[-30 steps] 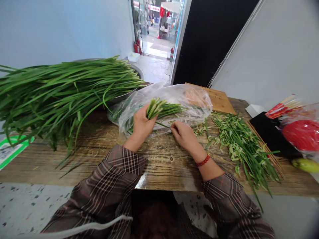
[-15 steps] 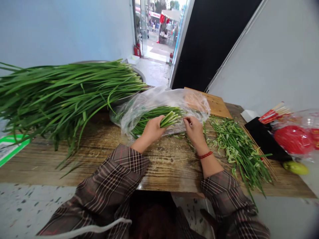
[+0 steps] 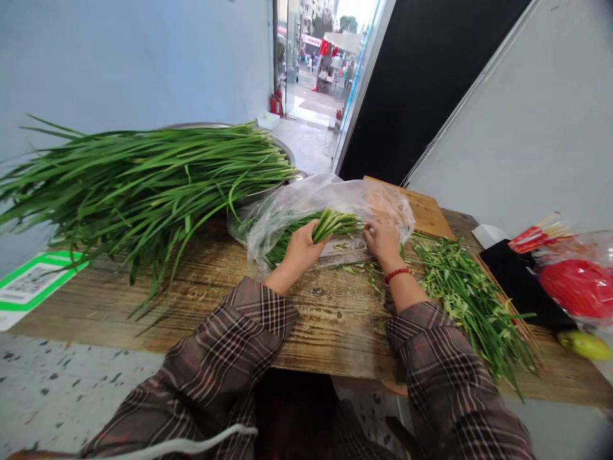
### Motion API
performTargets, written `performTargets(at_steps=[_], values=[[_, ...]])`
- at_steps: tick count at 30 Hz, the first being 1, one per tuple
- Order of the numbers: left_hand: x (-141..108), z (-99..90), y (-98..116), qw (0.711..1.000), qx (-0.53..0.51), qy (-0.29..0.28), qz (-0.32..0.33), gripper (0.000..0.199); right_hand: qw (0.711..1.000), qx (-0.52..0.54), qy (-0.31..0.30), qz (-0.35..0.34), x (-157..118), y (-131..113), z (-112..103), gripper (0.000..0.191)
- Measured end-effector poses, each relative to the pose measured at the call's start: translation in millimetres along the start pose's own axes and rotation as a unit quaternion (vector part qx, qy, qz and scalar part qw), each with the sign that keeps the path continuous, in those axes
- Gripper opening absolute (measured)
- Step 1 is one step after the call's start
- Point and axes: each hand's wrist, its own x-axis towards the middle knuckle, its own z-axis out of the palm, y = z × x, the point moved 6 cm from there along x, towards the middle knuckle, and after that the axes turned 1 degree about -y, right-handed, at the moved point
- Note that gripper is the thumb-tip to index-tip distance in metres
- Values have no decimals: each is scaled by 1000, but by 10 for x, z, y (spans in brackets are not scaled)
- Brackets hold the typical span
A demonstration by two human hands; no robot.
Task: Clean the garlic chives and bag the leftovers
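My left hand is closed round a small bunch of garlic chives, whose pale cut ends point right. Just to the right, my right hand pinches with thumb and forefinger close to the stem ends; what lies between its fingertips is too small to make out. Both hands are over the front of a clear plastic bag lying open on the wooden table. More chives rest inside the bag, partly covered by my left hand.
A large heap of chives overhangs a metal basin at left. Trimmed scraps lie at right beside thin sticks, a black box and a red bundle in plastic. A wooden board stands behind; a QR-code card is far left.
The view has shifted, so the scene sits slightly lower and more to the right. My left hand still grips the chives, and my right hand stays pinched near their stem ends.
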Motion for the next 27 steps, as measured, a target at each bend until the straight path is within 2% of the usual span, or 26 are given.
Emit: performTargets(at_steps=[5, 13, 17, 22, 27], values=[[-8, 21, 27, 1000, 13, -4, 24, 14, 999, 22, 21, -22, -66, -12, -109, 28], [-2, 10, 49, 999, 28, -5, 28, 16, 999, -32, -18, -6, 115, -61, 59, 26], [-3, 16, 54, 999, 20, -11, 26, 15, 999, -46, -10, -25, 36, -84, -2, 22], [-11, 35, 58, 999, 28, -14, 28, 15, 999, -11, 2, -50, -91, -72, -106, 24], [-13, 35, 53, 999, 34, -10, 26, 15, 999, -20, -24, -36, 4, -90, -24, 29]])
